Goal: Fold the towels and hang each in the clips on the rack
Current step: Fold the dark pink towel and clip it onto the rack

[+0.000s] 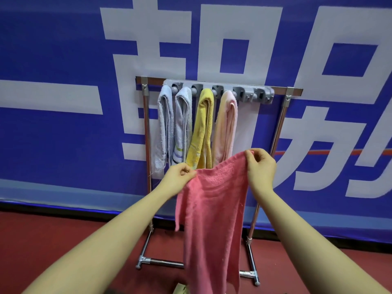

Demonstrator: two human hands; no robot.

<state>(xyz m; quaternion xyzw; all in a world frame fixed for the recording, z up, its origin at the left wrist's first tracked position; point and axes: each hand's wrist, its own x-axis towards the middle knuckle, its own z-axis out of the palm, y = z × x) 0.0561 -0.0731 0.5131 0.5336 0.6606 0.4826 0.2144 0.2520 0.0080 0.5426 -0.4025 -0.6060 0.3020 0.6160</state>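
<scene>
Blue banner behind, both hands held a coral-pink towel [212, 209] before the rack [282, 115]: left hand [180, 177] pinching its 9 o'clock corner, right hand [259, 166] its 3 o'clock. Unfolded and slack, it risked slipping or bunching before reaching the free clip [262, 95].

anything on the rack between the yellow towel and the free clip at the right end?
Head view: one pale pink towel hangs between the yellow towel and the free clip; no other towel hangs there.
</scene>
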